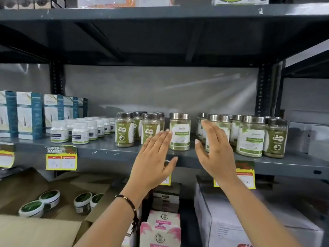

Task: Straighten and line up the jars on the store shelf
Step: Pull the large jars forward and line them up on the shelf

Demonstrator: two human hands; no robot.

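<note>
**Hands flanked the lone jar, no grip yet**

Your left hand (154,157) and right hand (216,150) were both flat and spread wide, holding nothing. The silver-lidded powder jar (179,133) stood upright between your palms, near the front edge of the grey shelf (99,152). Left fingertips looked just beside its label; contact unclear. Risk: your right hand sat in front of the jar cluster (249,136) beyond it, so closing in carelessly could likely knock those. The jar pair (135,129) past your left hand was equally exposed.
</note>
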